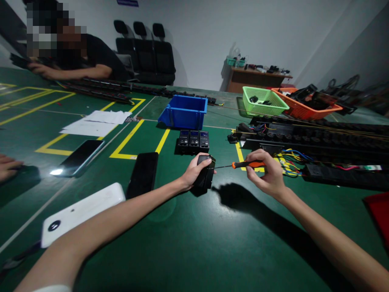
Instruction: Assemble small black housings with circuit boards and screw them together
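My left hand [194, 170] is wrapped round a small black box-shaped device [206, 175] near the middle of the green table [182, 243]. In my right hand [267, 172] is a screwdriver [247, 164] with an orange and black handle, its shaft pointing left. The tip reaches the right side of the device; whether it sits in a screw is too small to tell. Just beyond, three similar black modules [193, 140] stand side by side in front of a blue bin [187, 111].
A black phone [142, 174], a lit phone [80, 157] and a white device [83, 211] lie left. Papers [97, 123] are farther back. Long black assemblies with wires [313, 138], a green basket [264, 106] and an orange basket [319, 111] are right. Another person sits back left; someone's hand is at the left edge.
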Tool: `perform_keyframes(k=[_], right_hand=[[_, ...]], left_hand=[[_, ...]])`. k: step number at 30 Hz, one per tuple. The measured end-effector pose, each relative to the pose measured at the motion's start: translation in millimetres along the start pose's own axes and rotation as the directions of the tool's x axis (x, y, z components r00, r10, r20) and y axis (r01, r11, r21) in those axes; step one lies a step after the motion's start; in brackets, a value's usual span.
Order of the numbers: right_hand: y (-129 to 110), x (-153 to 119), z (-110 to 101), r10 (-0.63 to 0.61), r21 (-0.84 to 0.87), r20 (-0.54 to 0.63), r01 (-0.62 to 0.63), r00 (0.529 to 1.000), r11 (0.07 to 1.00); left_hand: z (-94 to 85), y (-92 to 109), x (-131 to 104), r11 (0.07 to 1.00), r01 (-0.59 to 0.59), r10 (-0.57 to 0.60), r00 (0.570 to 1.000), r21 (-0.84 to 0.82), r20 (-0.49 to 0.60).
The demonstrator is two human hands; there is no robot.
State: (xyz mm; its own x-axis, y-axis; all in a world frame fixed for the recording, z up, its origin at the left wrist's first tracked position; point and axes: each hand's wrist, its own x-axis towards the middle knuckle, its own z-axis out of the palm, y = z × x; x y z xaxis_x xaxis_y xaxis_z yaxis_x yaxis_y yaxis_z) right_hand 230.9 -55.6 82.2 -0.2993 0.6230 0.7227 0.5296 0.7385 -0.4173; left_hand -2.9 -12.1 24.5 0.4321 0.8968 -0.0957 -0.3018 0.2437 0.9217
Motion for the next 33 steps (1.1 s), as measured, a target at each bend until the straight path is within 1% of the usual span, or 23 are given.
perform_keyframes(k=[5, 10, 13, 17, 20, 23, 25, 28, 33], right_hand=[[0.8, -3.3, 1.0, 0.018, 0.002, -0.028, -0.017, 0.999, 1.0], [3.5, -11.9, 7.8, 0.144, 0.033, -0.121, -0.141, 0.982, 0.989], [8.2, -17.1, 15.1, 0.239, 0.131, -0.169, -0.219, 0.956, 0.967], [15.8, -21.5, 23.6, 0.375, 0.307, -0.146, -0.318, 0.916, 0.897], [21.0, -23.3, 27.1, 0.439, 0.387, -0.116, -0.366, 0.891, 0.846], [27.0, -26.1, 30.0, 0.468, 0.43, -0.1, -0.386, 0.878, 0.816], [31.7, -29.5, 32.7, 0.476, 0.451, -0.097, -0.388, 0.874, 0.804], [38.4, -36.1, 37.8, 0.489, 0.472, -0.123, -0.382, 0.864, 0.795], [42.4, -42.8, 42.3, 0.515, 0.503, -0.161, -0.379, 0.842, 0.777]], left_hand=[[0.6, 0.9, -0.7, 1.0, -0.007, 0.007, 1.0, -0.006, 0.004], [0.8, 2.5, -1.0, 1.0, 0.011, -0.011, 1.0, -0.016, 0.015], [-0.3, 1.2, 0.1, 1.0, 0.004, -0.004, 1.0, -0.019, 0.015], [-2.1, -2.2, 2.2, 1.0, -0.012, 0.012, 1.0, -0.02, 0.008], [-2.3, -4.0, 3.1, 1.0, -0.022, 0.022, 1.0, -0.011, 0.005], [-1.7, -5.5, 3.8, 0.999, -0.037, 0.037, 0.999, -0.003, -0.003], [-1.6, -6.7, 4.1, 0.999, -0.047, 0.048, 0.998, 0.009, -0.028], [-2.6, -8.7, 3.8, 0.996, -0.081, 0.084, 0.994, 0.041, -0.068], [-4.9, -10.3, 1.9, 0.979, -0.149, 0.16, 0.984, 0.141, -0.073]])
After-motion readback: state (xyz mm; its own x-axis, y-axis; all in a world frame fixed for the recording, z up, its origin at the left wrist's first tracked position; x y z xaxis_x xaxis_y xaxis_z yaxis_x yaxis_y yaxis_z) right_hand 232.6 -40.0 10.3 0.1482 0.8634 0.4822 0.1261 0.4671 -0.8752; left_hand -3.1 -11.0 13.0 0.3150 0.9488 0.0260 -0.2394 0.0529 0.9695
